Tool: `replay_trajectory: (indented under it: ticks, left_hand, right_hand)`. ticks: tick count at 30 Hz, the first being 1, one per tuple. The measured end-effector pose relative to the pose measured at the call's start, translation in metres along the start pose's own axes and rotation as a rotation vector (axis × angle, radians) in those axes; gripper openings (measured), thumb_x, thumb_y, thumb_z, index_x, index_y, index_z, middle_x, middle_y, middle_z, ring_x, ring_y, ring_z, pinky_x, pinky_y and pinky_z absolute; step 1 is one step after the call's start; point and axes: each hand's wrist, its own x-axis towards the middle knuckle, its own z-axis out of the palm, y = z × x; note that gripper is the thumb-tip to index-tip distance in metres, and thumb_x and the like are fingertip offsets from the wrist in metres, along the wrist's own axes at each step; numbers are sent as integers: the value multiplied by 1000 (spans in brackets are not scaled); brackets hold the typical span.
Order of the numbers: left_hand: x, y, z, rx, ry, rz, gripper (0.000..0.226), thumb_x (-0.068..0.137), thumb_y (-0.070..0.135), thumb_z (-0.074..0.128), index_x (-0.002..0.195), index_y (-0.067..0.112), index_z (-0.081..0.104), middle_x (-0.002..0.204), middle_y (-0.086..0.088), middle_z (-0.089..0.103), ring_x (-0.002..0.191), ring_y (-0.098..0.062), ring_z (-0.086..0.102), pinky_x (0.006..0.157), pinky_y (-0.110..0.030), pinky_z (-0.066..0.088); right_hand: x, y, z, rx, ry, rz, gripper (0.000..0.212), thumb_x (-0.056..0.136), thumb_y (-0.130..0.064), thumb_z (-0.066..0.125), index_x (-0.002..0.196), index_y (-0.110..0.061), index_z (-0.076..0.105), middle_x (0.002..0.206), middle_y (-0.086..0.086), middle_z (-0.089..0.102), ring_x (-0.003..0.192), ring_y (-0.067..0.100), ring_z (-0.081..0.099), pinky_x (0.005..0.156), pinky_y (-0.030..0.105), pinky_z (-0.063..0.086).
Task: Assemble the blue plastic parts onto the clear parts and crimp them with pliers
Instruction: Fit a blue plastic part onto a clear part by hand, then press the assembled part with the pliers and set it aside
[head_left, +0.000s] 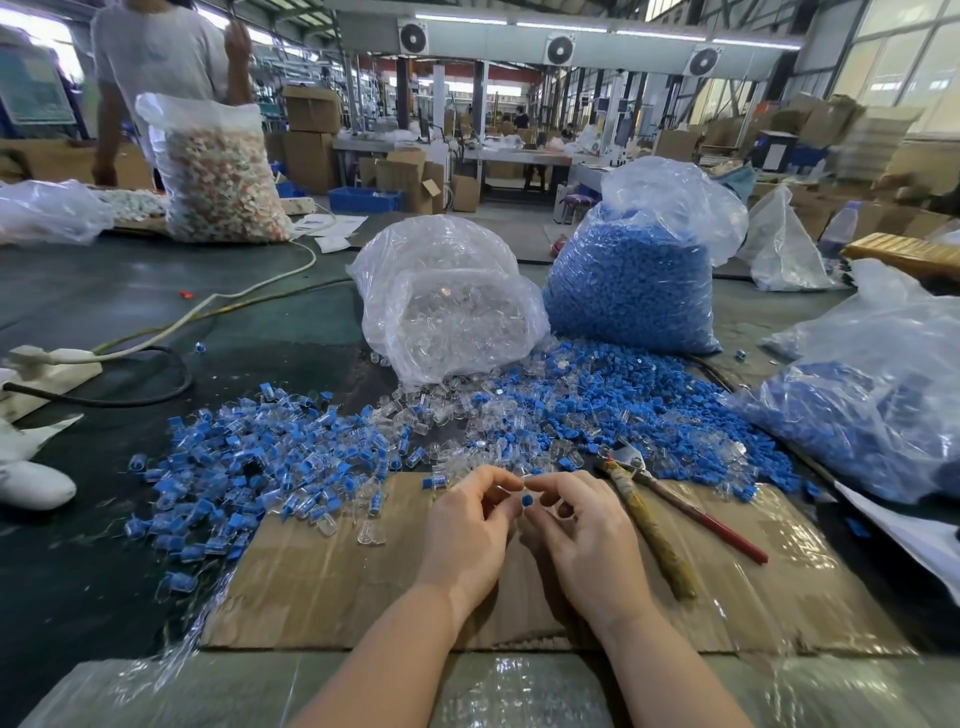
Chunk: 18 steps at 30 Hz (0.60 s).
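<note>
The blue plastic part (527, 500) sits pinched in the right hand (582, 525), just above the cardboard sheet (332, 587) at the near edge of the counter (104, 291). The left hand (470, 525) meets it fingertip to fingertip and appears to pinch a clear part (523, 480), though that piece is too small and glassy to make out well. Both grips are narrow, fingers curled in around these small pieces.

Such parts look light, stiff and smooth, so they may slip or flick away; holding each by its sides between thumb and forefinger, leaving the mating end free, seems the safest hold.

The pliers (644, 499) lie just right of the right hand on the cardboard, handles toward the person, untouched. To the left spreads a pile of joined blue-and-clear pieces (249, 467); ahead lies a mixed heap of loose blue and clear parts (597, 400). Behind stand an open bag of clear parts (447, 296) and a bag of blue parts (628, 291), with another blue-filled bag (872, 395) at right. A power strip (47, 364) with cables lies far left, well apart. Nothing blocks the hands, though the reach for the pliers passes stray pieces.
</note>
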Motion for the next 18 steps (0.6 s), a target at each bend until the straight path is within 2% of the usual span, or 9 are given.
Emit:
replay_trajectory:
  ticks: [3, 10, 14, 16, 18]
  left_hand:
    - [0, 0, 0, 2, 4, 1, 24, 88, 9, 61, 80, 31, 61, 78, 5, 67, 75, -9, 63, 70, -22, 53]
    - [0, 1, -1, -4, 12, 15, 18, 86, 9, 63, 82, 26, 63, 76, 4, 67, 68, -2, 61, 63, -12, 49]
    - [0, 2, 0, -12, 6, 4, 22, 86, 7, 63, 79, 28, 61, 77, 2, 67, 72, -7, 62, 66, -15, 51]
    - [0, 2, 0, -23, 6, -4, 23, 86, 7, 63, 78, 28, 61, 78, 0, 66, 74, -12, 63, 67, -18, 53]
    - [-1, 2, 0, -24, 10, -8, 22, 86, 7, 64, 78, 28, 60, 78, 2, 65, 73, -10, 62, 66, -15, 51]
  right_hand:
    - [0, 0, 0, 1, -13, -3, 18, 81, -12, 69, 94, -25, 69, 85, -16, 56, 87, 7, 52, 77, 24, 45]
    - [0, -1, 0, 17, -5, 2, 16, 81, -13, 70, 92, -24, 70, 84, -20, 54, 86, 5, 51, 77, 24, 46]
    - [-1, -2, 1, 2, -12, -7, 15, 81, -14, 71, 94, -22, 69, 84, -20, 54, 86, 6, 51, 77, 27, 47]
    - [-1, -2, 1, -15, 25, -13, 15, 80, -14, 72, 94, -19, 68, 84, -16, 55, 85, 10, 53, 77, 30, 48]
    - [-1, -2, 0, -83, 78, 3, 16, 80, -14, 72, 95, -15, 67, 87, -9, 59, 88, 15, 54, 80, 34, 46]
